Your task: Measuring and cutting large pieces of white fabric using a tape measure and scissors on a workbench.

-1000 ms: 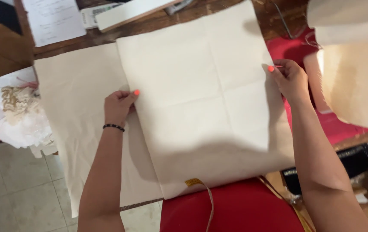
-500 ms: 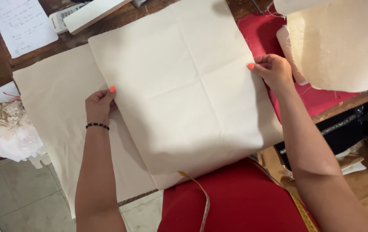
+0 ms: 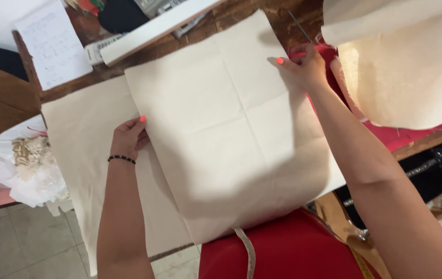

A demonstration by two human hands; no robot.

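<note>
Head view: a square of cream cloth (image 3: 231, 134), matte and creased into quarters by fold lines, lies flat on a wooden table (image 3: 262, 15), turned slightly so its corners point to about 1, 4, 7 and 10 o'clock. It rests on a second cream sheet (image 3: 81, 139) of the same weave, which sticks out toward 9 o'clock and hangs over the table's near edge.

The left hand (image 3: 128, 137) sits at the top cloth's 9 o'clock edge, fingers curled with the tips at the hem; it seems to pinch that edge, though the fingertips are tucked out of sight (a black bead bracelet rings the wrist). The right hand (image 3: 306, 64) is at the 2 o'clock edge, thumb pressed down on the cloth and fingers closed around the border.

Under that hand shows red fabric (image 3: 412, 137), mostly covered by a rough, fuzzy cream piece (image 3: 407, 77) cut off by the frame at 2 o'clock. A white paper sheet (image 3: 56, 46) lies at 11 o'clock, a crumpled white lacy bundle (image 3: 30, 165) at 9. A woven tape (image 3: 247, 253) trails down at 6, over a red lap.
</note>
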